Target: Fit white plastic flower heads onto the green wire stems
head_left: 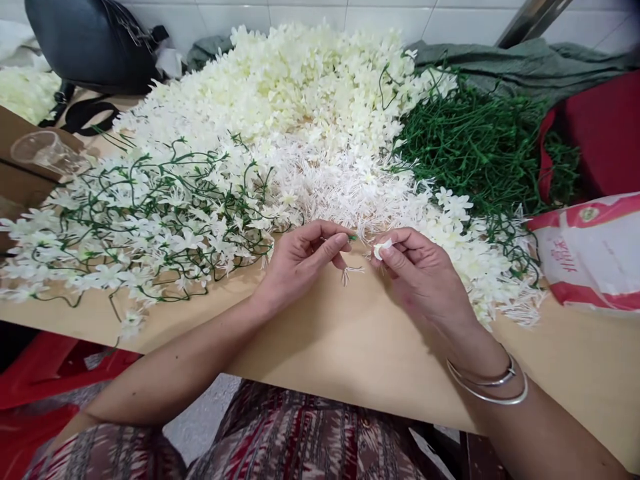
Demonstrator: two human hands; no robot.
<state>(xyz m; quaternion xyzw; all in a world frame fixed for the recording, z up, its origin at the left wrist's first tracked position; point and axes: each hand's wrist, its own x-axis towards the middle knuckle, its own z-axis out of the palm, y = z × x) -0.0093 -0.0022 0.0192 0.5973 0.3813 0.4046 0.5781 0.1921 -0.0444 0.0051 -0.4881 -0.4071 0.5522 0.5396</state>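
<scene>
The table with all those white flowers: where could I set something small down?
The tabletop shows bare between the left hand, the right hand and its near edge, also right of the right arm, in front of the red-and-white bag. Beyond the hands it's crowded: white blossoms, green stems, and stemmed flowers at left.

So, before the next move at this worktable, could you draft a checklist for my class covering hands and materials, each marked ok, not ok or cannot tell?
1. Left hand pinches a green piece: ok.
2. Right hand holds a white petal piece: ok.
3. Green piece's full length in view: cannot tell; the left hand may hide part.
4. Loose green stems within reach: probably ok, heaped beyond the right hand.
5. Clear cup upright: not ok, tipped over.
</scene>
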